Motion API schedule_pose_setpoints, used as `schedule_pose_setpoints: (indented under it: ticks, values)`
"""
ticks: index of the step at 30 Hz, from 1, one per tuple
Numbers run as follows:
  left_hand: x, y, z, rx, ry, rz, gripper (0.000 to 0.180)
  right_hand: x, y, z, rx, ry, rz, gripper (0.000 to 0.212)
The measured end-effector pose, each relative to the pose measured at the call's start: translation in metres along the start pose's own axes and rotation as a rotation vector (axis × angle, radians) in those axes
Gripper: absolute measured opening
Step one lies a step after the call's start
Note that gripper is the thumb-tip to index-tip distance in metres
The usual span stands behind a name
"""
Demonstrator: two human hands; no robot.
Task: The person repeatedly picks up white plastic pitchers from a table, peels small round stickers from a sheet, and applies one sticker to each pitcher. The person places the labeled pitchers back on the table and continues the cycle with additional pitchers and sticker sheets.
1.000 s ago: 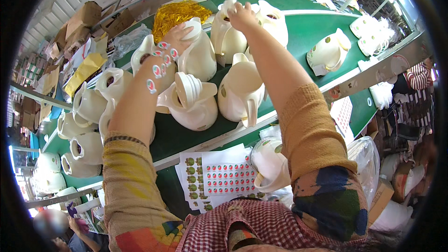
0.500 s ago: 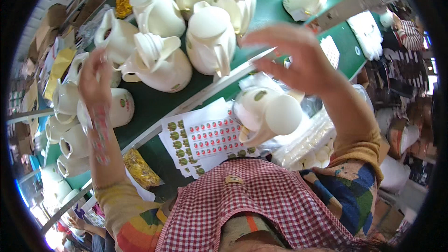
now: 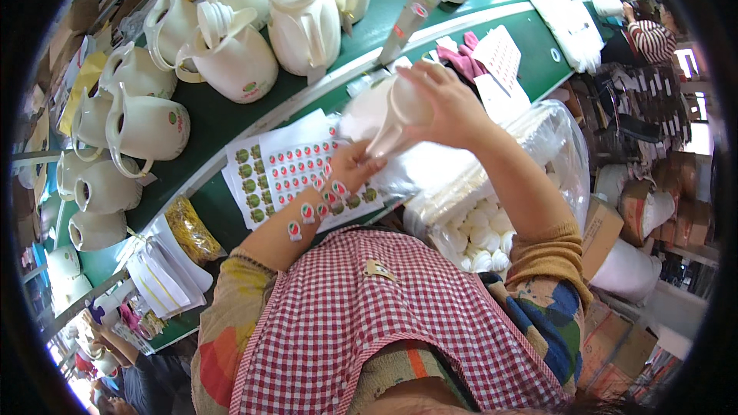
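A cream plastic jug [image 3: 363,114] lies tilted on the bench in front of me, somewhat blurred. My right hand [image 3: 447,107] is closed around its top end from the right. At the jug's handle [image 3: 388,134], the fingers of my left hand [image 3: 355,167] pinch the lower part. Small red-and-green stickers [image 3: 307,213] cling to my left wrist and forearm. Under that arm are sheets of stickers [image 3: 296,167], some with red round designs and others with dark green ones. The jug's underside and its far side are partly hidden.
Several cream jugs [image 3: 304,27] crowd the green bench beyond a metal rail [image 3: 265,121]. A slanted metal post [image 3: 415,19] rises ahead. To the right, a plastic bag [image 3: 480,230] holds white round parts. Gold packing material [image 3: 192,234] and papers lie left. Other people sit farther off.
My left hand has come from the jugs at the left to the near jug's handle. My right hand has dropped onto that jug's top. The whole view has shifted.
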State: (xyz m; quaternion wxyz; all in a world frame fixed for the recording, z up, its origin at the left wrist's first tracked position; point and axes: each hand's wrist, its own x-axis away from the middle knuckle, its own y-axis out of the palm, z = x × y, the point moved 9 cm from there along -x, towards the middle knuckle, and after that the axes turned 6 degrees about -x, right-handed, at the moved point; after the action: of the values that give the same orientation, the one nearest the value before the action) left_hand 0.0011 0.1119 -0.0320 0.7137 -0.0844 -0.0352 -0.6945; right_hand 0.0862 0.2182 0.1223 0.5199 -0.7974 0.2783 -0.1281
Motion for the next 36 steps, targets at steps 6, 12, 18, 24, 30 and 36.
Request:
schedule_pose_setpoints:
  ticks: [6,12,18,24,30,36]
  values:
    - [0.010,0.027,0.087,-0.102,0.130,-0.156,0.029,0.083,-0.032,0.024,-0.275,0.108,0.039,0.081]
    - [0.037,0.067,0.095,-0.234,0.040,-0.297,0.030,0.151,-0.024,0.024,-0.280,0.127,0.038,0.077]
    - [0.037,0.095,0.086,-0.160,-0.056,-0.377,0.029,0.184,-0.026,0.038,-0.360,0.081,0.002,0.075]
    - [0.032,0.092,0.075,-0.085,-0.131,-0.359,0.027,0.199,-0.036,0.044,-0.394,0.020,0.146,0.079]
    - [0.033,0.101,0.074,-0.117,-0.057,-0.377,0.030,0.194,-0.012,0.043,-0.347,0.070,0.048,0.080]
    - [0.032,0.103,0.072,-0.178,-0.016,-0.407,0.032,0.191,-0.005,0.039,-0.289,-0.017,-0.079,0.080]
